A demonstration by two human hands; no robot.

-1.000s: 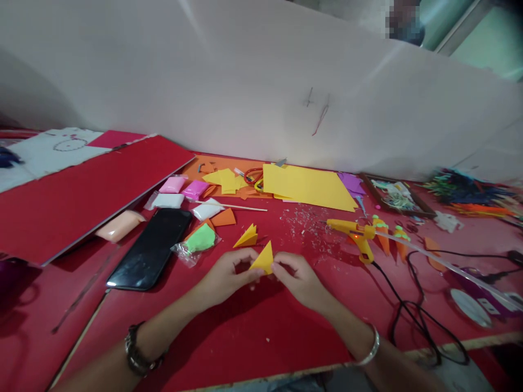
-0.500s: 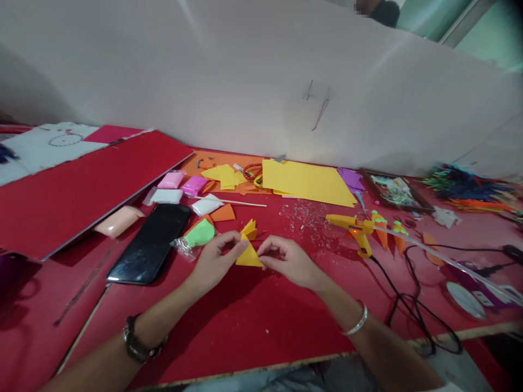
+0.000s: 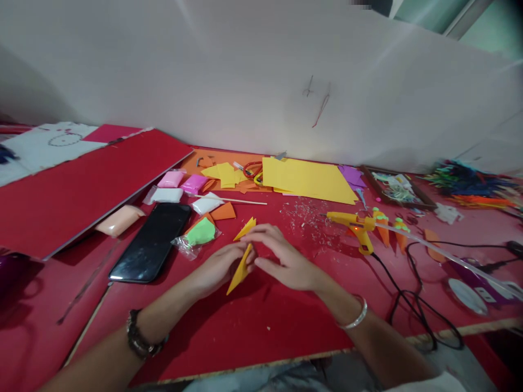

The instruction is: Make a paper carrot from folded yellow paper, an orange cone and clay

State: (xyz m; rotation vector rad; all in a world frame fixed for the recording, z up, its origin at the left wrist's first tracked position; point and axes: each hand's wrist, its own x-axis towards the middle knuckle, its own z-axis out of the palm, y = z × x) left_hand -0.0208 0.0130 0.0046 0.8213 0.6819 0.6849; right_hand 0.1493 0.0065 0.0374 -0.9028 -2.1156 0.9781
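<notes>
A folded yellow paper piece (image 3: 240, 275) is held edge-on above the red table, its tip pointing down and toward me. My left hand (image 3: 218, 269) has its fingers closed on this piece from the left. Over on the right, my right hand (image 3: 286, 258) has its fingers apart, reaching across near the paper's top and my left fingertips. Another pointed yellow paper piece (image 3: 245, 230) shows just beyond my fingers. Left of my left hand lies a green clay packet (image 3: 201, 232).
A black phone (image 3: 151, 242) and clay packets sit at left, beside a raised red board (image 3: 90, 185). Yellow sheets (image 3: 308, 179) and scissors lie at the back. At right are a yellow glue gun (image 3: 355, 226), its black cord and a tray (image 3: 425, 201).
The yellow piece has turned from facing me to edge-on and come slightly nearer. My right hand has opened from a pinch and reached leftward over it.
</notes>
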